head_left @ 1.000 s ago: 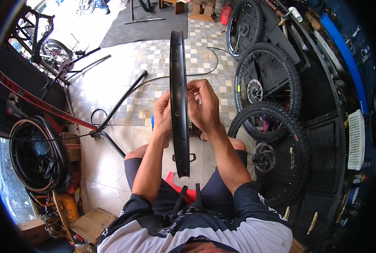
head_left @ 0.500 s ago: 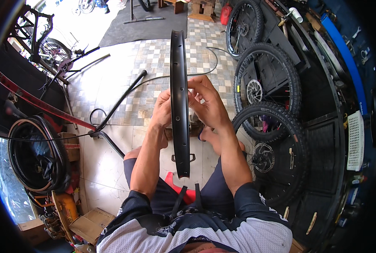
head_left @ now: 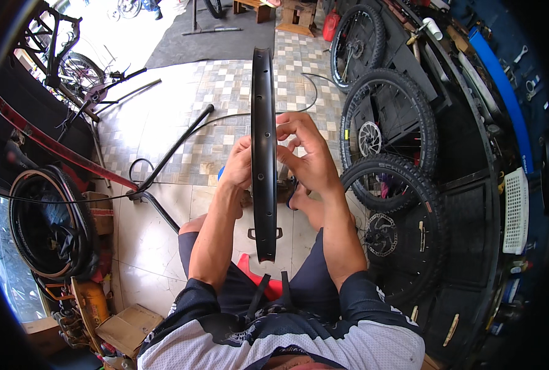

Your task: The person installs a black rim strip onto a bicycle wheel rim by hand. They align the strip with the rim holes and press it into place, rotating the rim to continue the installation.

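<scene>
A black bicycle rim [head_left: 264, 154] stands upright, seen edge-on, with a row of holes along its outer channel. Its lower end sits above my lap. To its left is my left hand [head_left: 239, 165], fingers curled inward and partly hidden behind the rim. On the other side my right hand [head_left: 306, 151] has bent fingers and a thumb drawn close together beside the rim. The rim hides what lies between the hands, so what they grip cannot be made out. A small blue patch [head_left: 221, 173] shows beside my left wrist.
Several knobby-tyred wheels [head_left: 390, 114] lean along the right wall near a white basket [head_left: 516, 211]. Left of me stand a black tubular stand [head_left: 179, 147], a stack of tyres [head_left: 51, 222] and an open cardboard box [head_left: 128, 328]. A dark mat [head_left: 216, 46] covers floor ahead.
The rim sits very slightly farther right and lower in the picture. My right fingers have shifted a little against its side. The blue patch by my left wrist has come into sight.
</scene>
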A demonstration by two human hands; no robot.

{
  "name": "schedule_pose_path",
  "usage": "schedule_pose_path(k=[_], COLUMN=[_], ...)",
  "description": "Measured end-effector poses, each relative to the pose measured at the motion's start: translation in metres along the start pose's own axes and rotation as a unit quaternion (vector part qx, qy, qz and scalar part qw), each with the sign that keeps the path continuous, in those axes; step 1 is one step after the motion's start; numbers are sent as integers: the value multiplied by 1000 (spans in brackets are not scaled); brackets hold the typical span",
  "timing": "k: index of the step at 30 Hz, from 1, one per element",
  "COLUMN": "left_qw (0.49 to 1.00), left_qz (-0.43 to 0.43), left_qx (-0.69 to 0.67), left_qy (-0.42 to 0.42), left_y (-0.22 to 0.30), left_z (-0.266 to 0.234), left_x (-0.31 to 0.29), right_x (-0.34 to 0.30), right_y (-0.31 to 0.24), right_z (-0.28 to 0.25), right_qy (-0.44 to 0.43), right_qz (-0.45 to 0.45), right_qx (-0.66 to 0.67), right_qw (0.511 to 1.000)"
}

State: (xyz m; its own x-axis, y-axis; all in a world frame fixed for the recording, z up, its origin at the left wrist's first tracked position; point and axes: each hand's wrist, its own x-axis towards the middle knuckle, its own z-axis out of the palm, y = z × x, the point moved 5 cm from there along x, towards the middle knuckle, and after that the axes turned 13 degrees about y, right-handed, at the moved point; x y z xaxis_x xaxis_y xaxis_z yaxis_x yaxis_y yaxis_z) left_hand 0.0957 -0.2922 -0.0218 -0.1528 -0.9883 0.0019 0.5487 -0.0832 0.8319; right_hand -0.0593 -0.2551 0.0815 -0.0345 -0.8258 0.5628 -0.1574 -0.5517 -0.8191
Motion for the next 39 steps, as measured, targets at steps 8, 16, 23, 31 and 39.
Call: schedule_pose_path(k=[8,16,23,31,39], left_qw=[992,991,991,990,984], left_qz=[-10,27,7,31,22], left_qx=[-104,-105,-125,-122,-153], left_qy=[-70,-81,-38,-61,-89], left_y=[10,15,9,11,8], left_z=[5,7,4,3,3], left_x=[0,-3,1,-5,-5], right_x=[3,-10,-13,-22,-25], right_y=[-4,23,20,3,-2], right_z=[5,14,13,18,24], right_qy=[33,39,33,99,123], right_qz=[-104,75,20,4,2], right_qx=[-119,45,12,-11,126], right_qw=[987,995,999,995,984])
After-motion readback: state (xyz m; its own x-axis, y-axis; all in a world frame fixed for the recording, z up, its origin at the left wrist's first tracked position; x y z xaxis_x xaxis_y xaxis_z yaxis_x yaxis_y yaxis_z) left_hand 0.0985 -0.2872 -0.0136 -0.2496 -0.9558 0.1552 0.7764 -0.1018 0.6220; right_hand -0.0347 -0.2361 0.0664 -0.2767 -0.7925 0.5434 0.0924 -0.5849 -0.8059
